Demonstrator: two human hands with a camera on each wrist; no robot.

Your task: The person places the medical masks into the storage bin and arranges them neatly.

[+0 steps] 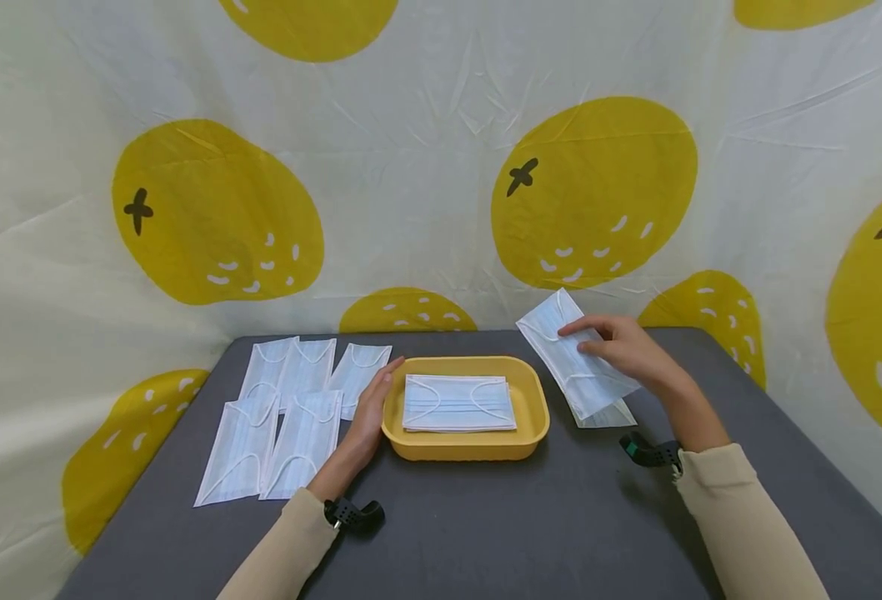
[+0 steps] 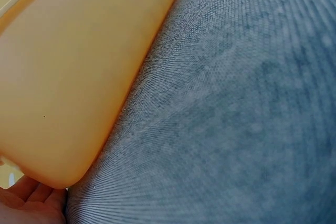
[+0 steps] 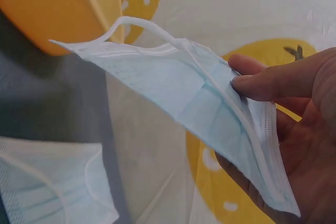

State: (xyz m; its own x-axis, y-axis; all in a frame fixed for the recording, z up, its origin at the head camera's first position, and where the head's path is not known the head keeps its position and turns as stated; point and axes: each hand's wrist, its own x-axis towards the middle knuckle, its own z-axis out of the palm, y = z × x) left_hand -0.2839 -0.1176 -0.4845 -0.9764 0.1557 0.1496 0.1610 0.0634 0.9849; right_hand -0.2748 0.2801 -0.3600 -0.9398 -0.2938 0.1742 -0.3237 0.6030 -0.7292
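Observation:
My right hand [image 1: 628,354] pinches a light blue face mask [image 3: 173,85] between thumb and fingers, to the right of a yellow plastic tray [image 1: 463,451]. In the right wrist view the mask hangs tilted, with a white ear loop across its face. Beneath it on the table, another mask [image 3: 50,187] lies partly covered in the head view. My left hand [image 1: 367,415] rests along the tray's left end with its fingers extended; the left wrist view catches only part of it at the tray's corner. Inside the tray, face masks [image 1: 458,403] lie flat in a small stack.
Several more face masks [image 1: 291,437] are spread, some overlapping, on the dark grey table [image 1: 471,533] left of the tray. Behind the table's far edge hangs a white cloth [image 1: 411,208] printed with yellow fruit. Each wrist wears a black band.

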